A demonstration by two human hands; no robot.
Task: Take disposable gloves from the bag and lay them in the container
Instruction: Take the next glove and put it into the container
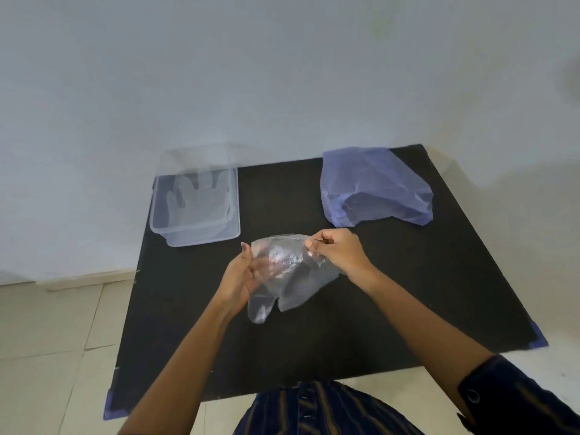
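You've got a clear disposable glove point(282, 271) up off the black mat point(408, 293), stretched between both hands. Your left hand point(243, 277) is closed on its left edge, thumb and fingers pinching the film; your right hand point(337, 251) is curled tight on the upper right corner, at the cuff end as far as I can tell. The glove hangs slack, cuff high and to the right, finger tips drooping low toward you, so its long axis runs on a slant from your right hand down past your left wrist.

Here's what matters: the container point(194, 237) sits up and to the left of your left hand, near it and well apart from your right. At least one glove point(194, 196) already lies flat in there, fingers pointing away from you. The blue bag point(375, 186) stands beyond your right hand, open toward you.

So the carry goes left and away, left hand leading. My read: you'll want to swing those drooping fingers round to point away from you before you lower it, matching the one inside.
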